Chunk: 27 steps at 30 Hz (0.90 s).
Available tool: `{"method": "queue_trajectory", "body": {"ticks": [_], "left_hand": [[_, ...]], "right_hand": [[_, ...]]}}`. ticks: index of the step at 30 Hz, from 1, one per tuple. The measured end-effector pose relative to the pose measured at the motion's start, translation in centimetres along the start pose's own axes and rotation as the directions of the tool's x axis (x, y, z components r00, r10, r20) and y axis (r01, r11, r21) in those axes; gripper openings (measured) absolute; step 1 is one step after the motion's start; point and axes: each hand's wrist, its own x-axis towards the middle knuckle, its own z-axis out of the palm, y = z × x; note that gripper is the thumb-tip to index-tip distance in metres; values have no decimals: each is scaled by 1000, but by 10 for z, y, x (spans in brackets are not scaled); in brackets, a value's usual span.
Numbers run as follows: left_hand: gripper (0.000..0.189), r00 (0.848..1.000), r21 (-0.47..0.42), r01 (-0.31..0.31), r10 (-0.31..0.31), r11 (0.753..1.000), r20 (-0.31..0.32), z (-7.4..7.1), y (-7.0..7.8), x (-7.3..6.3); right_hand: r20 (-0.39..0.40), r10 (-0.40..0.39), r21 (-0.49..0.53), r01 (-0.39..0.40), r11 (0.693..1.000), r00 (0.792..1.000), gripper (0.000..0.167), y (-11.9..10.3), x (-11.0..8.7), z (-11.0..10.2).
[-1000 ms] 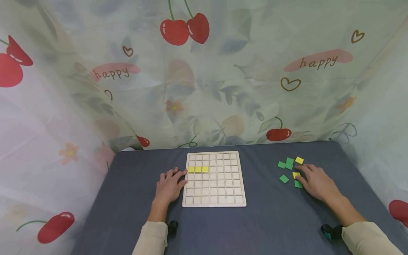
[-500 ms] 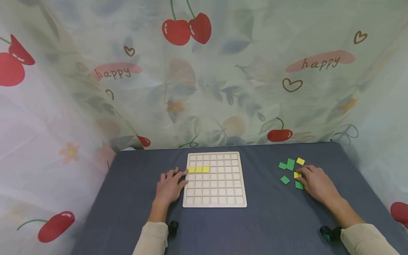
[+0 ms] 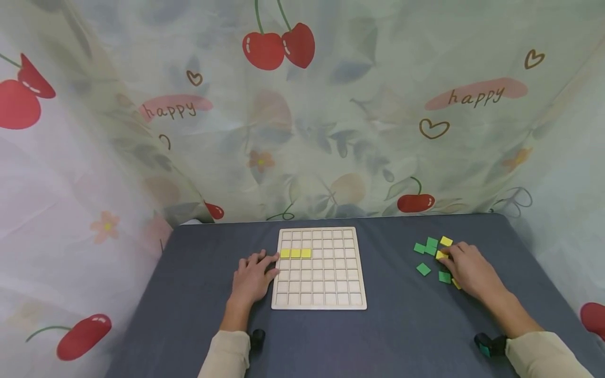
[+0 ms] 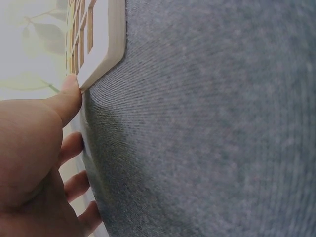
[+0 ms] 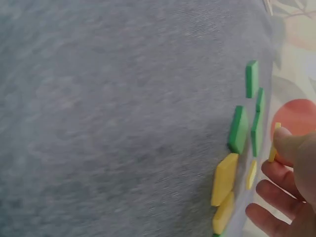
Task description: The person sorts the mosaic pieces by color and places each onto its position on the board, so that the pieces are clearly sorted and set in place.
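My left hand (image 3: 250, 278) rests at the left edge of a pale wooden grid board (image 3: 321, 308); in the left wrist view its thumb (image 4: 69, 101) touches the board's rim, the other fingers lying extended. Three yellow tiles (image 3: 295, 253) fill the leftmost cells of the board's third row from the back. On the right, my right hand (image 3: 472, 270) pinches a yellow square tile (image 5: 274, 143) between thumb and fingertips, and the right wrist view shows it raised off the cloth. Around that hand lie several green tiles (image 3: 423, 269) and loose yellow tiles (image 3: 446, 241).
A dark grey cloth (image 3: 392, 336) covers the table. Behind it and at both sides hangs a printed curtain (image 3: 312, 131) with cherries. Black straps with small devices (image 3: 491, 345) sit at both wrists.
The right hand has pinched a yellow tile and shifted it slightly away from me, uncovering another yellow tile beneath the hand. The left hand stays at the board.
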Motion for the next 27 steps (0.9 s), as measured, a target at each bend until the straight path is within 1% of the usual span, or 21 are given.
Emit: {"method": "queue_trajectory", "body": {"ticks": [7, 12, 15, 21, 27], "left_hand": [[49, 1000, 13, 9, -9, 1000, 10, 1, 0, 1], [51, 1000, 45, 6, -6, 999, 10, 0, 3, 1], [52, 1000, 64, 2, -2, 998, 8, 0, 3, 2], [51, 1000, 68, -18, 20, 998, -23, 0, 4, 2], [49, 997, 63, -40, 43, 997, -56, 0, 3, 4]], "right_hand": [[-32, -20, -35, 19, 999, 999, 32, -7, 8, -7], [-32, -30, -15, 29, 999, 999, 31, -19, 14, -10], [-40, -49, -6, 48, 999, 998, 30, -27, 18, -11], [-90, -108, -7, 108, 994, 990, 26, -40, 27, -9], [-93, -119, 8, 120, 993, 989, 25, -54, 35, -6]]}}
